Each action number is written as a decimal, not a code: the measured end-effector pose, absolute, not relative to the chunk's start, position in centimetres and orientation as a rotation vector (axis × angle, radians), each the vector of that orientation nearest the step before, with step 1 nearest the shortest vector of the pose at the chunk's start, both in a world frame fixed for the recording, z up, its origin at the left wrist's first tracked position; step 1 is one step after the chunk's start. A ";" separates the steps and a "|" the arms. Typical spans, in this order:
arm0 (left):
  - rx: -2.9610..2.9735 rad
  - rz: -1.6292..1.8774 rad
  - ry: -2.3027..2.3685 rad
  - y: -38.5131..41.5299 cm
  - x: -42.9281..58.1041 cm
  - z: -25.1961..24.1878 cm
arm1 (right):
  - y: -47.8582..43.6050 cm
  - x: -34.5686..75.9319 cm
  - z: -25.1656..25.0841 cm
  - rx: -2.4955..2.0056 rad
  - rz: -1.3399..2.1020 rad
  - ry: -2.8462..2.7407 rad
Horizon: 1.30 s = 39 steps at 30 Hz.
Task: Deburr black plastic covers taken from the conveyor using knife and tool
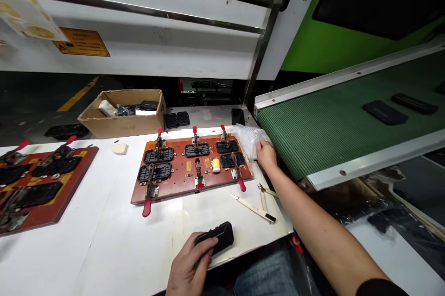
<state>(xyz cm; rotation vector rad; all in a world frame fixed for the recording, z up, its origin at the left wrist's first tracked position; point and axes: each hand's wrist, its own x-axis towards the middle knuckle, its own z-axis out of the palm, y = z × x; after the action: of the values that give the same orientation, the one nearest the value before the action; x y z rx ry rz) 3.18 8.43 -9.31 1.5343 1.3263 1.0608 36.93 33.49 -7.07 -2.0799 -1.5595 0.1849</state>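
Currently left hand (189, 263) is closed around a black plastic housing (216, 237) at the near edge of the white table (104, 249), fingers wrapped over its top, part resting on the table surface. Right hand (267, 154) is stretched out to the far right corner, fingers curled onto a clear plastic bag (248, 137) lying between the clamp fixture (193, 166) and the green conveyor belt (330, 124); it looks pinched on the bag, though the grip itself is partly hidden.

Progress, as I read it: the red fixture board has five black parts seated under toggle clamps, and the middle-front station looks vacant, with a small yellow piece (216, 164) beside it. So loading looks nearly done, one slot left, and the housing in the left hand isn't placed yet.

Second fixture (38, 185) at far left also carries black parts. Two more black parts (399, 107) sit on the conveyor. Utility knife (253, 207) and side cutters (264, 192) lie just right of the board. Cardboard box (123, 113) with scrap sits behind.
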 end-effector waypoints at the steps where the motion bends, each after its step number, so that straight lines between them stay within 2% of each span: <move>1: 1.539 1.087 1.345 8.4 3.3 -9.3 | 33.5 36.9 -7.0 -2.083 0.194 -1.544; 6: 1.513 1.106 1.376 8.3 3.6 -9.5 | 32.8 36.8 -6.5 -2.020 0.268 -1.484; 16: 1.617 0.928 1.374 9.1 2.8 -9.6 | 28.5 35.8 -6.1 -1.809 0.373 -1.410; 25: 1.342 0.998 1.559 8.7 4.8 -7.0 | 22.6 34.8 -5.1 -1.648 0.273 -1.521; 31: 1.403 0.902 1.594 9.1 6.3 -5.9 | 18.3 31.5 -3.7 -1.506 0.314 -1.602; 34: 1.425 0.911 1.564 9.7 7.0 -5.0 | 14.8 28.2 -2.7 -1.378 0.503 -1.697; 39: 1.413 0.861 1.487 10.3 7.5 -3.7 | 10.8 25.3 -3.0 -1.218 1.221 -1.519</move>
<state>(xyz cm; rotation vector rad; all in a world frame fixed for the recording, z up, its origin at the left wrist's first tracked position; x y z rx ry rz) 7.47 10.33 -3.70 1.4129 1.4875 0.8611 25.26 10.78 -3.01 -1.2182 -1.5186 1.2208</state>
